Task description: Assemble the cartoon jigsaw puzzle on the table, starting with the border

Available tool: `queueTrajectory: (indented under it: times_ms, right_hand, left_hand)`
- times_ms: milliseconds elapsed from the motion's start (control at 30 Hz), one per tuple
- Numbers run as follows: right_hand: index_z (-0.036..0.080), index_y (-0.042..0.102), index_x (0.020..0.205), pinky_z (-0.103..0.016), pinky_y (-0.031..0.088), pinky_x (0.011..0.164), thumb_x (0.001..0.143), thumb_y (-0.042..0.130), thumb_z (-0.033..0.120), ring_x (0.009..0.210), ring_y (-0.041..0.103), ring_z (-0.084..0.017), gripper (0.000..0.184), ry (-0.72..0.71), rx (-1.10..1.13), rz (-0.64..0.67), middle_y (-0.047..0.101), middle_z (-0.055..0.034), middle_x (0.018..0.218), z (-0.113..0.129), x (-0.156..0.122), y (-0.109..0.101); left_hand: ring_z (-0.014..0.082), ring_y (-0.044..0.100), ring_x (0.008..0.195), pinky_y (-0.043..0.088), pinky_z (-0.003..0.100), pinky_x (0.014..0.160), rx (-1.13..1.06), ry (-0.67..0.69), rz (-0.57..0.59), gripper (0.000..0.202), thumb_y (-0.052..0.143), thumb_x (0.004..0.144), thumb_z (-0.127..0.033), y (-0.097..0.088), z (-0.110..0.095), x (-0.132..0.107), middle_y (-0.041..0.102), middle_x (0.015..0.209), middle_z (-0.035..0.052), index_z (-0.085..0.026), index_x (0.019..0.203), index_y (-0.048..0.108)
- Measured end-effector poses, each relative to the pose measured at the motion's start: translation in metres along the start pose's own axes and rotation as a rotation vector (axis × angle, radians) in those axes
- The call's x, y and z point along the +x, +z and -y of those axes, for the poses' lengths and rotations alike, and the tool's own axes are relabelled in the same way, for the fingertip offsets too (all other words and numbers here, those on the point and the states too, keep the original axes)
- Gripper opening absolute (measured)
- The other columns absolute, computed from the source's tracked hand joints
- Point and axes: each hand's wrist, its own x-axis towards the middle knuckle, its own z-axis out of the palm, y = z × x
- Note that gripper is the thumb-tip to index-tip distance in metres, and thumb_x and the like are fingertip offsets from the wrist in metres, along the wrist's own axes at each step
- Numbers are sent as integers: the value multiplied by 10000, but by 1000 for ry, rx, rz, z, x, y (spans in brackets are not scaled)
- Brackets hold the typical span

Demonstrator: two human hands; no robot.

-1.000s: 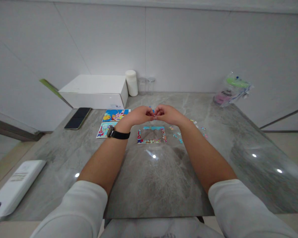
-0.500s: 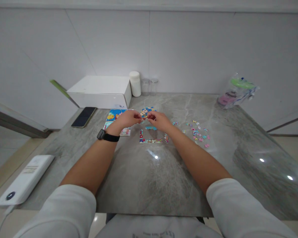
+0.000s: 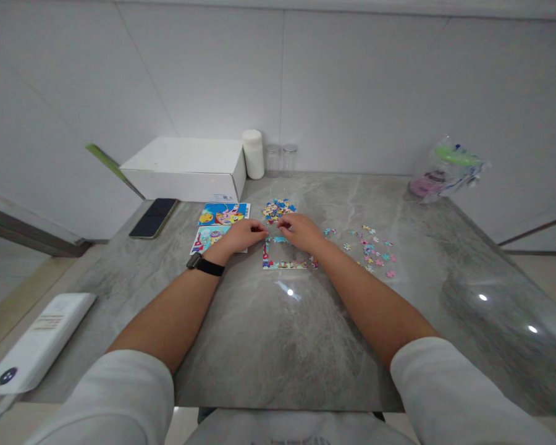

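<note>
Both hands rest low on the grey marble-patterned tabletop (image 3: 287, 334), at the far edge of a small rectangular jigsaw frame of colourful border pieces (image 3: 287, 263) with a bare middle. The left hand (image 3: 243, 235), with a black watch on its wrist, has its fingers curled together at the frame's far left corner; the right hand (image 3: 301, 230) lies curled over the far right side. Whether either pinches a piece I cannot tell (the fingertips are too small and turned away). Just beyond them sits a small heap of mixed loose jigsaw pieces (image 3: 277, 209), and a thinner scatter of pink and blue pieces (image 3: 373, 250) lies to the right, apart from the frame. Two bright printed picture cards (image 3: 220, 222) lie just left of the left hand. As a judgement: the frame is only loosely joined, so a forearm dragged across it could break a side open, and a sweeping wrist could scatter the heap.
</note>
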Motion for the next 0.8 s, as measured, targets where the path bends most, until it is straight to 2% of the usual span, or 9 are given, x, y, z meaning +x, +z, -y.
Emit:
queueTrajectory:
  times_ms: [100,200,367,567,800]
  right_hand:
    - [193,760,969,-302,441,869,918,636,155,924,644,-200,139,-34,3,39,760,-63,989,3,0,-5]
    - [203,784,928,-296,431,846,910,693,210,900,637,-196,93,-125,24,141,759,-47,936,6,0,-12]
    - [232,835,942,-314,425,863,932,697,254,928,655,-212,140,-221,-4,255,780,-58,971,16,-3,-19]
    - [265,864,937,-310,391,760,929,682,285,827,646,-211,183,-257,-105,382,779,-45,890,33,-8,-15]
    - [240,827,819,-313,321,677,964,603,316,764,618,-200,277,-289,-215,447,769,-51,828,39,-11,-13]
  left_hand:
    - [223,670,798,507,317,750,4,-17,11,370,642,797,-515,2,4,2,782,847,53,-190,885,797]
    - [221,667,777,500,320,740,19,-8,12,367,650,795,-517,2,6,3,777,834,53,-195,880,803]
    - [211,658,748,463,307,682,67,-4,14,353,643,806,-512,1,4,3,769,809,49,-201,859,800]
    - [215,664,765,471,311,693,63,-4,7,286,664,809,-452,-1,2,1,771,824,57,-202,850,797]
    - [205,662,785,481,295,721,108,16,-5,227,678,800,-380,-2,-2,-1,776,867,59,-192,859,791]
